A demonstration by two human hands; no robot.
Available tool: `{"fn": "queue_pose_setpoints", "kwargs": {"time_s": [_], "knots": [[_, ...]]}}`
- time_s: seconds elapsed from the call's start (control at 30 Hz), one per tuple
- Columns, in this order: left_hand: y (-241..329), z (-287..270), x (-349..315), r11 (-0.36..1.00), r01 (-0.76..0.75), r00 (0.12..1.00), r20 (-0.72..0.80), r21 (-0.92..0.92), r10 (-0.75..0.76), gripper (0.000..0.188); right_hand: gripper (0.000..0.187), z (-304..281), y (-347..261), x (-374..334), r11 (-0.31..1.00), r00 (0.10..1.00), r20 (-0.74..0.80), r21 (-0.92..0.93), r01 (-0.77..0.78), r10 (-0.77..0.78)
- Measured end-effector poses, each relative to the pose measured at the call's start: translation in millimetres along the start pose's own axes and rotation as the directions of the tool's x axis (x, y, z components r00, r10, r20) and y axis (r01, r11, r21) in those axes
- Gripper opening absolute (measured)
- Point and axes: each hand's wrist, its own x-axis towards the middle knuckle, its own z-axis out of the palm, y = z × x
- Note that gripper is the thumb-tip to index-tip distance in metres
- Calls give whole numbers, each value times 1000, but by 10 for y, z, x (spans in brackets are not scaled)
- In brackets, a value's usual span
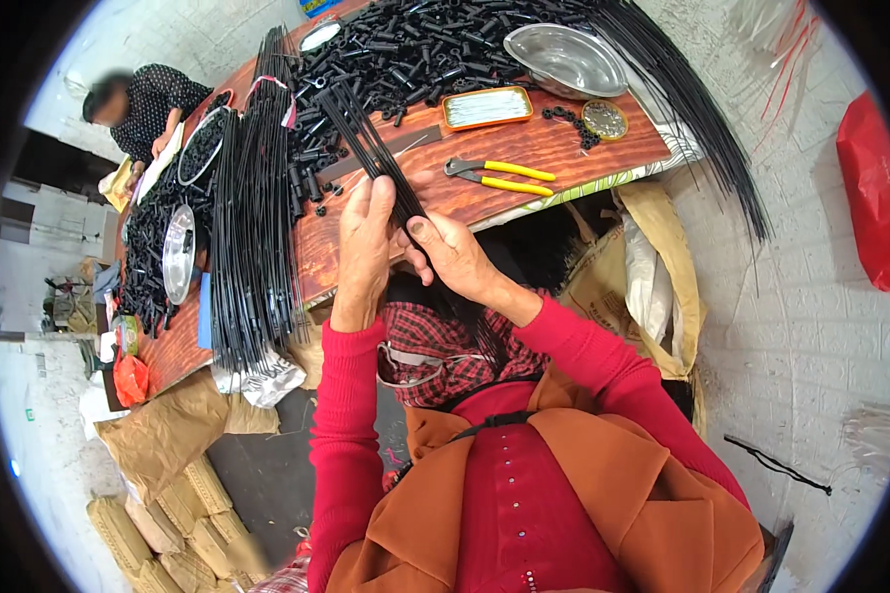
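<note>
In the head view, both hands are closed around a slim bundle of black rods (371,146), held at a slant over the near edge of the wooden surface (618,138). The left hand (366,232) grips it farther up, the right hand (452,255) just below, its thumb lying across the rods. The bundle's lower end hangs before the person's checked cloth (433,385). Beyond lie yellow-handled pliers (509,178), an orange-rimmed tray (531,100) of thin white sticks, and heaped black parts (396,54) (a large pile).
</note>
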Motion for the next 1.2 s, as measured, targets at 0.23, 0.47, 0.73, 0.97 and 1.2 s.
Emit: {"fn": "queue_pose_setpoints", "kwargs": {"time_s": [0.23,0.47,0.73,0.97,1.2], "knots": [[-11,-8,10,962,-145,962,-262,-232,82,44,36,-219,-122,36,996,997,-47,-58,-66,64],[-116,-90,175,932,-235,936,-321,-275,142,34,27,-267,-156,82,994,999,-28,-109,-33,30],[-197,114,245,969,-227,896,-411,-100,168,33,29,-439,-219,107,991,998,-37,-119,-53,48],[-349,170,343,921,-240,922,-369,-306,118,33,35,-599,-108,138,986,983,74,-19,-165,166],[-200,209,335,971,-196,895,-431,-139,119,32,33,-457,-120,106,989,988,67,-57,-136,140]]}}
